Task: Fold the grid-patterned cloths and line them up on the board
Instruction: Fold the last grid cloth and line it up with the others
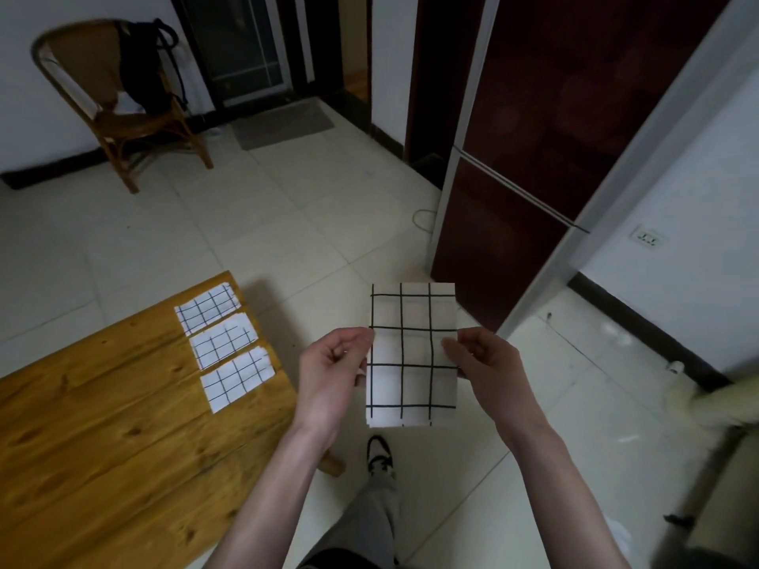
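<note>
A folded white cloth with a black grid (412, 355) hangs upright in the air in front of me, over the floor to the right of the board. My left hand (332, 371) pinches its left edge and my right hand (484, 363) pinches its right edge, both at mid-height. Three folded grid cloths lie in a row along the right edge of the wooden board (106, 425): a far one (208, 308), a middle one (225, 340) and a near one (237, 377).
A rattan chair (119, 100) with a black bag stands at the back left. A dark red fridge (534, 158) rises at the right. My leg and shoe (380, 455) are on the pale tiled floor below the cloth. A wall socket (648, 240) is at the right.
</note>
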